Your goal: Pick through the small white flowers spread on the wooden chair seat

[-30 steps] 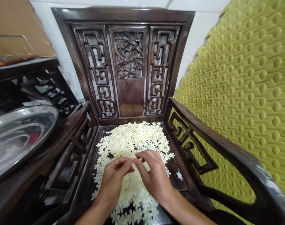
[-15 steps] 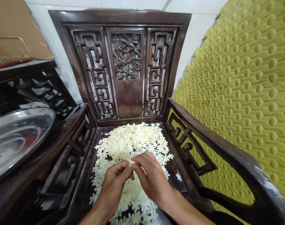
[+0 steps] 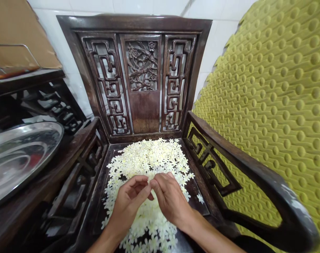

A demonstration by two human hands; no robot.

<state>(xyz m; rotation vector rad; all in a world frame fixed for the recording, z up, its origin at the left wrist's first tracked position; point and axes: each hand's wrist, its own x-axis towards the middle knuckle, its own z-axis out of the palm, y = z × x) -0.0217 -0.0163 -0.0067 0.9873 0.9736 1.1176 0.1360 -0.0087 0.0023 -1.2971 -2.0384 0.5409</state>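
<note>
Head: L hand (image 3: 129, 198) meets R hand (image 3: 171, 200) abv flwrs (image 3: 151, 158).

Chair (image 3: 145, 109): dark wood, carved back
Sheet (image 3: 262, 102): yellow-green, studded, right
Tray (image 3: 20, 158): shiny metal, left
Wall (image 3: 215, 45): white tile
Board (image 3: 14, 28): brown

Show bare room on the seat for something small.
Bare: seat between flower pile and right armrest, save one stray flower; thin strip between pile and left armrest. Crowded: seat's middle, beneath left hand and right hand.

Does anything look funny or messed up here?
Yes: flowers cover much of the chair seat, a place for sitting. The armrest beside the bumpy yellow sheet has a pale patch, maybe worn.
</note>
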